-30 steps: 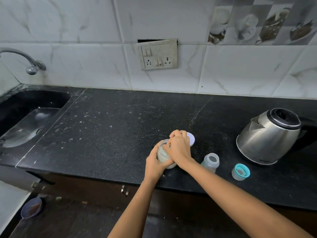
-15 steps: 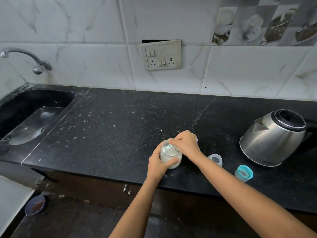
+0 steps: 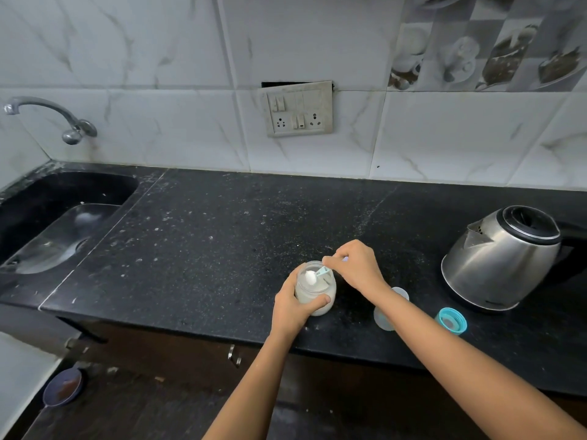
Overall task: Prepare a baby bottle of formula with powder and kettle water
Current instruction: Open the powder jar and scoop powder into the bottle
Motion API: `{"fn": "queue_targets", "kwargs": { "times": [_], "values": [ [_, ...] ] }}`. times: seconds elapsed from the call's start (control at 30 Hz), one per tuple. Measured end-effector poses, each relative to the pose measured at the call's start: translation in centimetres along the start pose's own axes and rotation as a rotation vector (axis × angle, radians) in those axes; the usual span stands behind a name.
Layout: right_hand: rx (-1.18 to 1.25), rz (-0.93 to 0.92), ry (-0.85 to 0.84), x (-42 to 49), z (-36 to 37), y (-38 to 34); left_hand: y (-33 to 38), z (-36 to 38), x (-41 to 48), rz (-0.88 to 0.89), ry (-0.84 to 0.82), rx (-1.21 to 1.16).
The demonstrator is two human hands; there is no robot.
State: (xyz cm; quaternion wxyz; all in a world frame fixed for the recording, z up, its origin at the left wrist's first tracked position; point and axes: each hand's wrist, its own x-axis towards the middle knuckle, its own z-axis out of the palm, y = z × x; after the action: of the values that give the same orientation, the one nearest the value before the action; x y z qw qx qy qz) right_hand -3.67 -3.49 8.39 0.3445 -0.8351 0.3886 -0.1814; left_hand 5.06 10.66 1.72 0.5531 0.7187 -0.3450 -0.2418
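Note:
A small glass jar of white powder [image 3: 317, 292] stands open near the front edge of the black counter [image 3: 222, 236]. My left hand [image 3: 292, 304] is wrapped around its side. My right hand [image 3: 355, 266] pinches a small teal scoop [image 3: 317, 274] heaped with white powder just above the jar mouth. The open baby bottle [image 3: 386, 315] stands to the right, partly hidden behind my right forearm. Its teal ring cap [image 3: 451, 320] lies further right. A steel kettle [image 3: 502, 258] sits at the far right.
A black sink [image 3: 54, 223] with a tap [image 3: 50, 117] takes up the left end. A socket plate [image 3: 298, 109] is on the tiled wall. A small bowl [image 3: 62, 387] lies on the floor below the counter's edge.
My right hand has lifted from over the jar mouth and now holds the scoop up with powder in it. The view has tilted a little. The jar stays in place.

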Motion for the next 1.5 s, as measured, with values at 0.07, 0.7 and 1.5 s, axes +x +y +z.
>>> {"fn": "queue_targets", "kwargs": {
  "times": [0.07, 0.7, 1.5],
  "values": [
    [-0.065, 0.030, -0.015, 0.2, 0.0, 0.9, -0.1, 0.0, 0.0, -0.014, 0.007, 0.000],
    [0.514, 0.466, -0.047, -0.1, -4.6, 0.1, 0.5, -0.5, 0.5, -0.038, -0.042, 0.111],
    [0.521, 0.504, 0.210, -8.4, -11.6, 9.5, 2.8, 10.2, -2.2, 0.006, -0.379, 0.218]
  ]
}}
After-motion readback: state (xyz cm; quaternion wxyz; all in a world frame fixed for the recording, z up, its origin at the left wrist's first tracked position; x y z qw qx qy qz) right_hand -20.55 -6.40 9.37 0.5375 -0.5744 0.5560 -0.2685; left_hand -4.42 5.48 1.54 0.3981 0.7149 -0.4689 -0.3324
